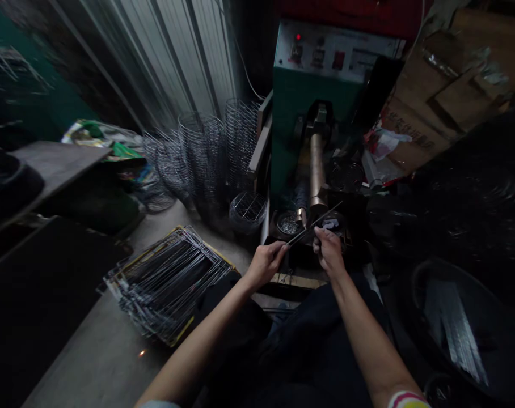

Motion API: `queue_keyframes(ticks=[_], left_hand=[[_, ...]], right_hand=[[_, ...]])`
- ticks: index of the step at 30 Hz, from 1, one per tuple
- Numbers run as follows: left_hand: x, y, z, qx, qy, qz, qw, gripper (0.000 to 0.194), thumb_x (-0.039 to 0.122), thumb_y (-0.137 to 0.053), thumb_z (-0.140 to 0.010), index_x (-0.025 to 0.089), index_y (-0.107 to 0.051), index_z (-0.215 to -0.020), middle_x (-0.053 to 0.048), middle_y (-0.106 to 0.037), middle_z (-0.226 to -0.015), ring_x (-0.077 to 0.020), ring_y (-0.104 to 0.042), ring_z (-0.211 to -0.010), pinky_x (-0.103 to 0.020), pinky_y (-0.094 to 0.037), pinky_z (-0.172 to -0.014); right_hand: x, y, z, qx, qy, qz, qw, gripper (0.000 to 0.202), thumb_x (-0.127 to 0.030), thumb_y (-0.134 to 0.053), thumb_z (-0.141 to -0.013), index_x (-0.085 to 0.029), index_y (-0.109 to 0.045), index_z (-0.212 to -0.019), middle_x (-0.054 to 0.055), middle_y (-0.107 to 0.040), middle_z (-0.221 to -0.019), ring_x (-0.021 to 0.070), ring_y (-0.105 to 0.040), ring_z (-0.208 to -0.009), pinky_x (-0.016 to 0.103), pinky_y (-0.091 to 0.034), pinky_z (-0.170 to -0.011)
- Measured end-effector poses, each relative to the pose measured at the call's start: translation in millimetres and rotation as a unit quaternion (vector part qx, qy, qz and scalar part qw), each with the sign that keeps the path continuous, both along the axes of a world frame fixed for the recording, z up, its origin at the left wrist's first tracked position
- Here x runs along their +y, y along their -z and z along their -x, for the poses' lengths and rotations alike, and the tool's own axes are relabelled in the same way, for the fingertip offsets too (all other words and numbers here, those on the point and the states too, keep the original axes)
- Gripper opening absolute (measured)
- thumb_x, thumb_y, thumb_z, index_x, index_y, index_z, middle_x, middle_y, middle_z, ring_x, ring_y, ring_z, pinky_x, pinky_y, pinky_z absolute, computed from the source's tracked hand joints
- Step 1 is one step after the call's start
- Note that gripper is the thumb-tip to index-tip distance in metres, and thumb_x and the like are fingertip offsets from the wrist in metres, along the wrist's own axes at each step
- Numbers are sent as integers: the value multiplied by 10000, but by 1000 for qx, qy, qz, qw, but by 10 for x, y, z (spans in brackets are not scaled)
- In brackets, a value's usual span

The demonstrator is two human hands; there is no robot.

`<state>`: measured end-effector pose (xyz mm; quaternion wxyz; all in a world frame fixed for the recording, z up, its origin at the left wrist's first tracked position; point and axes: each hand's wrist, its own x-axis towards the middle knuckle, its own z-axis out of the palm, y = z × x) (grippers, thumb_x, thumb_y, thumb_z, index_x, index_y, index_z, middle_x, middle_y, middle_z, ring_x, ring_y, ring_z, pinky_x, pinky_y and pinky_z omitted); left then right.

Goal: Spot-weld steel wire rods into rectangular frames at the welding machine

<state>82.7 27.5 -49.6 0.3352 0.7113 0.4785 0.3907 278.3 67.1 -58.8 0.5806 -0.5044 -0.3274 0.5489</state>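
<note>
My left hand (267, 263) is closed, thumb and forefinger pinching the near end of a thin metal rod (334, 207). The rod slants up to the right, in front of the copper-coloured electrodes of a welding machine (300, 113). Close to the lower electrode tip (303, 217), the rod passes just above the fingertips of my right hand (329, 249). That hand is closed in a pinch too; what lies between its fingers is too small and dark to make out. A thick copper-coloured cylinder (317, 167) reaches toward me above the rod.
A dish of small metal pieces (288, 222) sits left of the electrode. Stacked wire frames (172, 280) lie on the floor at left, with tall wire basket stacks (202, 153) behind. At right, a black tub (427, 272) holds metal rods; cardboard boxes (414, 130) stand farther back.
</note>
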Motion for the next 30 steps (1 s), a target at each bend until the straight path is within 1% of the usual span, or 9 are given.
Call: queue_keyframes(ticks=[6, 10, 14, 17, 20, 24, 27, 28, 30], left_hand=[[49, 47, 29, 11, 2, -4, 1000, 365, 390, -458, -965, 140, -723, -948, -32, -695, -730, -125, -567, -594, -211, -403, -582], [57, 65, 29, -10, -5, 22, 1000, 356, 402, -478, -955, 149, -728, -967, -53, -740, -845, -156, -640, -691, -216, -447, -639], [56, 47, 43, 0, 5, 33, 999, 394, 414, -463, -959, 120, -723, -995, -61, -733, -829, -163, -633, -706, -221, -443, -644], [73, 43, 72, 11, 33, 32, 999, 408, 415, -449, -961, 112, -714, -1027, -52, -719, -810, -155, -619, -702, -211, -436, -642], [119, 65, 88, 11, 48, 13, 999, 398, 396, -443, -958, 116, -712, -1044, -51, -724, -840, -149, -624, -713, -205, -441, -666], [133, 78, 27, 42, 32, -40, 998, 366, 349, -441, -957, 106, -707, -1021, -53, -706, -792, -133, -612, -672, -200, -431, -650], [3, 41, 0, 135, 22, -70, 988, 319, 304, -439, -952, 119, -694, -1004, -50, -678, -718, -134, -594, -624, -207, -412, -605], [-69, 28, 26, 173, 27, -73, 982, 290, 289, -450, -943, 138, -692, -997, -51, -680, -722, -142, -600, -629, -212, -407, -594], [-245, 15, 163, 242, 44, -68, 967, 234, 247, -475, -917, 177, -691, -974, -54, -692, -745, -159, -613, -647, -223, -395, -576]], right_hand=[[35, 32, 9, 16, -1, 1, 1000, 418, -485, -795, -661, -187, -503, -635, -68, -439, -495, 42, -353, -389, 161, -260, -339], [-28, 42, -42, 13, -16, -5, 1000, 422, -533, -782, -687, -170, -568, -661, -57, -460, -515, 44, -366, -400, 161, -267, -353], [-401, 194, -219, -77, -59, 29, 995, 441, -596, -692, -771, -158, -640, -752, -42, -497, -543, 59, -422, -421, 162, -314, -391], [-887, 456, -365, -173, -157, 60, 971, 416, -566, -650, -808, -159, -639, -724, -15, -558, -571, 88, -480, -446, 187, -361, -431], [-1400, 705, -401, -276, -284, 59, 916, 306, -449, -601, -852, -169, -661, -742, 24, -649, -666, 155, -595, -579, 234, -442, -538], [-1892, 836, -233, -449, -402, 23, 797, 186, -273, -572, -868, -170, -719, -922, 84, -720, -946, 255, -665, -907, 328, -488, -812], [-2067, 855, -117, -554, -444, 9, 704, 264, -260, -551, -891, -145, -699, -1077, 139, -686, -1105, 302, -630, -1053, 374, -466, -919], [-2094, 869, -108, -574, -452, 3, 683, 293, -267, -538, -902, -141, -684, -1121, 148, -673, -1143, 306, -616, -1088, 382, -456, -947], [-2105, 921, -136, -584, -469, -20, 662, 326, -293, -501, -926, -149, -657, -1174, 143, -656, -1189, 293, -601, -1124, 381, -442, -985]])
